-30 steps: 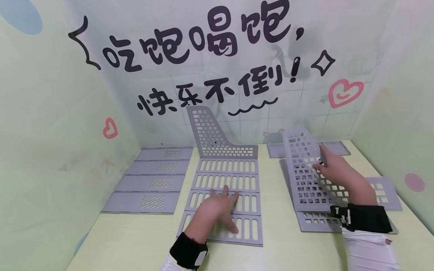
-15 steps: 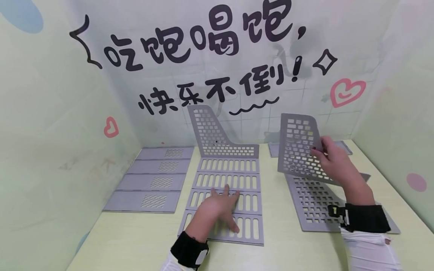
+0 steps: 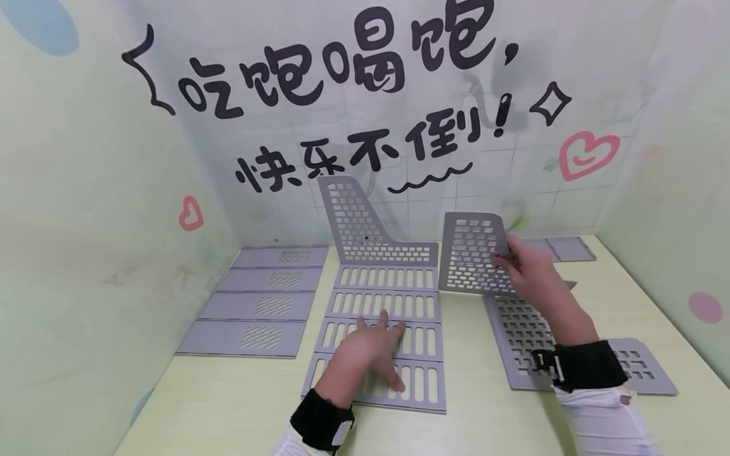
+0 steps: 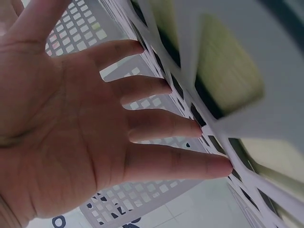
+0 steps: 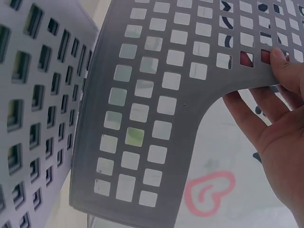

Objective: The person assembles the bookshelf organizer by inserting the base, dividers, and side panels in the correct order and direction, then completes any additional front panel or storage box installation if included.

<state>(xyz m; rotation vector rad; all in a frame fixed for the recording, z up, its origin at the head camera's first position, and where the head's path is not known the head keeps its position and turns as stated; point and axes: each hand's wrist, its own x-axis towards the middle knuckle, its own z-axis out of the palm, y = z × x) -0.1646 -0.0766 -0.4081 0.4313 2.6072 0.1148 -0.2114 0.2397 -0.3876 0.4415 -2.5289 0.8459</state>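
My left hand (image 3: 367, 354) rests with spread fingers on a row of grey slotted panels (image 3: 422, 386) lying flat on the table. Beyond them stands an L-shaped perforated grey panel (image 3: 349, 221), upright at the back end of the row. With thumb and fingers, my right hand (image 3: 536, 275) pinches the inner curve of a matching L-shaped perforated panel (image 3: 470, 253). This held panel is raised off the table, and the right wrist view shows the grip on its edge (image 5: 209, 99). Below it, another perforated panel (image 3: 516, 361) lies flat, partly hidden by my right arm.
At the left lies a row of grey panels (image 3: 211, 339) with slanted slits. Another flat panel (image 3: 570, 248) lies at the back right, partly behind my right hand. Printed cloth walls enclose the table's back and both sides.
My right hand has lifted the L-shaped panel off the flat perforated panel at the right and carried it left, towards the upright panel. The left hand keeps its place on the slotted panels.
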